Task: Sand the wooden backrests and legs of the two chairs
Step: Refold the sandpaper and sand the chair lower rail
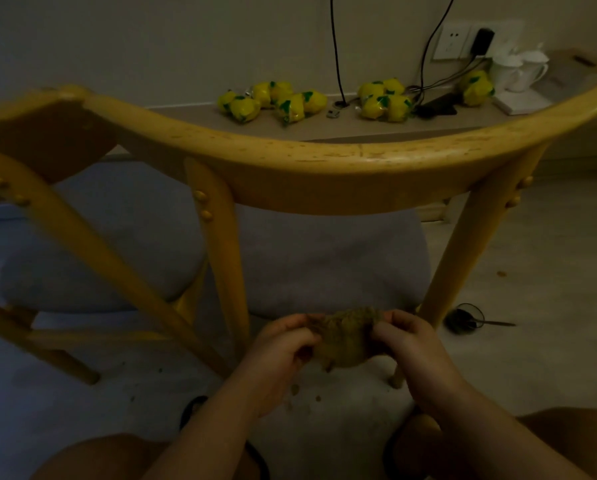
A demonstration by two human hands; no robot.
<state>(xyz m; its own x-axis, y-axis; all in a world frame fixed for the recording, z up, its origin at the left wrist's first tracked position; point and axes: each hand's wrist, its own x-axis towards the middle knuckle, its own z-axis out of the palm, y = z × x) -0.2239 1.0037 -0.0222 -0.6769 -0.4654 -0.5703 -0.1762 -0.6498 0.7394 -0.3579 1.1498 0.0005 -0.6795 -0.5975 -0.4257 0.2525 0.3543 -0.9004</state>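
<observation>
A yellow wooden chair stands right in front of me, its curved backrest (307, 157) spanning the frame above a grey seat cushion (331, 268). Its rear legs (463, 244) slope down on both sides. A second wooden chair (44, 140) is at the left, tilted, its leg crossing in front. Low in the middle, both hands hold a crumpled brownish sanding pad (345, 337). My left hand (283, 344) pinches its left edge and my right hand (411, 337) pinches its right edge. Small crumbs lie on the floor below the pad.
A shelf (324, 123) along the wall carries several yellow-green packets (272, 102), cables, a wall socket (452, 41) and white cups (522, 69). Dark scissors (470, 318) lie on the floor at the right. My knees fill the bottom edge.
</observation>
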